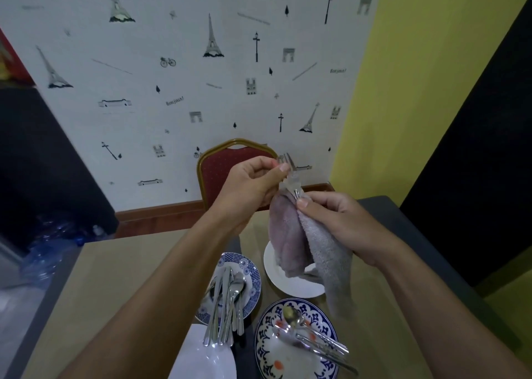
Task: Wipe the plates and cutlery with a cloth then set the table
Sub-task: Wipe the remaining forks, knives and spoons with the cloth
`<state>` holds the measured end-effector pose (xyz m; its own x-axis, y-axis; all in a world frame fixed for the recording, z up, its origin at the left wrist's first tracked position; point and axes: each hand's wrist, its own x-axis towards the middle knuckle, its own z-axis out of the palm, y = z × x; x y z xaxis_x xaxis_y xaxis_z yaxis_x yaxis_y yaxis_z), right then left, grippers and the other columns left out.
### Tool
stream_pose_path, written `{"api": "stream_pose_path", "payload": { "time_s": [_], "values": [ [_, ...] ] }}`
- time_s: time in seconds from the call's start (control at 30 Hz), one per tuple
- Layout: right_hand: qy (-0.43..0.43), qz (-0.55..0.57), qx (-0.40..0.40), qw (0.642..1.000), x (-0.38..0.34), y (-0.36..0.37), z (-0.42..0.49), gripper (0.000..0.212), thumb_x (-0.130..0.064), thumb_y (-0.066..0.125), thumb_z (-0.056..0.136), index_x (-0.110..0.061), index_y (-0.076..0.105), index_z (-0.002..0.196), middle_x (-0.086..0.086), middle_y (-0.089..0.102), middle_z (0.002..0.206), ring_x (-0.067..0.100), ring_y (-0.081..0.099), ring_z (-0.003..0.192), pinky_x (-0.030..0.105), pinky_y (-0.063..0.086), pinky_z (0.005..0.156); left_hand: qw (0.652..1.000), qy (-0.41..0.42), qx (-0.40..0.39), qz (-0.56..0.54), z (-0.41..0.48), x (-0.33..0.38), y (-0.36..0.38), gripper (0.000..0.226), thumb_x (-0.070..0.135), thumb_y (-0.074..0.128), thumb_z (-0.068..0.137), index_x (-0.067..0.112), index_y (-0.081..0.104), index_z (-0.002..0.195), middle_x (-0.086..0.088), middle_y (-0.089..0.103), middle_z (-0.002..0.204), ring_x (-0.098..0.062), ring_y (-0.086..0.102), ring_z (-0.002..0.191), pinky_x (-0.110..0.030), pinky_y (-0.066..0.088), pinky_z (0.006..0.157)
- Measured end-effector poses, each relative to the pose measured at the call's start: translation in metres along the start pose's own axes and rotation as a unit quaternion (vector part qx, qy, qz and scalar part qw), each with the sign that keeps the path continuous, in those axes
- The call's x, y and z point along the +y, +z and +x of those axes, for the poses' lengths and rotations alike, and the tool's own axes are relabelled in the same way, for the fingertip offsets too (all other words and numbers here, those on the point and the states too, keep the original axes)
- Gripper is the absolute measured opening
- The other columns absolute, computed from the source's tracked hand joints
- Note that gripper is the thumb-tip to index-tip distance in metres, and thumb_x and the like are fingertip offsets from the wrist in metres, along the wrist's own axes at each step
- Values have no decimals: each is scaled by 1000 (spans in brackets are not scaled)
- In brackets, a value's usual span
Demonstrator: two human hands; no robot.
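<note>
The fork [289, 171] is blurred, its handle hidden inside the cloth [305, 243], by which part of the white plate [276, 278] toward the far edge of the table [129, 278] is covered. At the near edge, a second white plate [201, 358] and the patterned plate [288, 355] are cut off.

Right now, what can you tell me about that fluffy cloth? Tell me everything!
The cloth is a soft, fluffy towel, greyish pink. It hangs limp in two folds above the table. Its top is bunched around a fork, pinched there by the right hand. The left hand holds the fork near its prongs. The lower folds dangle over a white plate; I cannot tell if they touch.
</note>
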<state>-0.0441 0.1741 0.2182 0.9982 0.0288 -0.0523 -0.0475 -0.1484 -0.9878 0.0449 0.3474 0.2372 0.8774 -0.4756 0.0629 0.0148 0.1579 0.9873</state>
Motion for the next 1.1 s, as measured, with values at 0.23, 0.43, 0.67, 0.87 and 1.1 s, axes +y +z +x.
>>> {"api": "stream_pose_path", "payload": {
  "time_s": [0.23, 0.43, 0.67, 0.87, 1.1],
  "values": [
    [-56, 26, 103, 993, 1, 10, 10, 18, -17, 74, 96, -15, 80, 113, 1, 82, 101, 13, 77, 96, 27, 60, 82, 988, 57, 21, 144, 1, 1, 1, 17, 9, 73, 91, -7, 67, 92, 2, 61, 62, 1, 50, 47, -12, 41, 48],
    [-69, 33, 100, 992, -12, 10, 17, 24, -11, 77, 92, -17, 78, 116, 1, 82, 105, 15, 77, 99, 28, 62, 87, 989, 64, 40, 130, 2, 2, 2, 12, 8, 73, 90, -3, 67, 87, -9, 65, 68, -7, 57, 55, -19, 49, 54],
    [3, -57, -17, 998, 0, 11, 7, 20, -27, 83, 88, -21, 77, 107, -2, 81, 98, 13, 76, 94, 35, 60, 87, 979, 87, 166, 86, 9, 9, -2, 14, 11, 73, 90, 7, 64, 81, 1, 62, 57, -4, 55, 48, -15, 44, 49],
    [-23, -45, 3, 999, 2, 16, 7, 7, -19, 71, 99, -18, 77, 101, 0, 79, 90, 14, 75, 84, 29, 58, 73, 985, 20, 128, 114, 8, -4, -8, 17, 23, 74, 91, 7, 72, 89, 6, 66, 63, -1, 56, 55, -18, 46, 57],
    [-7, -42, 45, 998, 8, 19, 15, 13, -26, 73, 97, -18, 80, 105, 4, 81, 96, 21, 77, 94, 38, 60, 87, 985, -5, 77, 156, 6, -13, -9, 21, 20, 72, 93, 1, 77, 84, -4, 70, 69, -5, 59, 61, -15, 50, 58]
  ]
}}
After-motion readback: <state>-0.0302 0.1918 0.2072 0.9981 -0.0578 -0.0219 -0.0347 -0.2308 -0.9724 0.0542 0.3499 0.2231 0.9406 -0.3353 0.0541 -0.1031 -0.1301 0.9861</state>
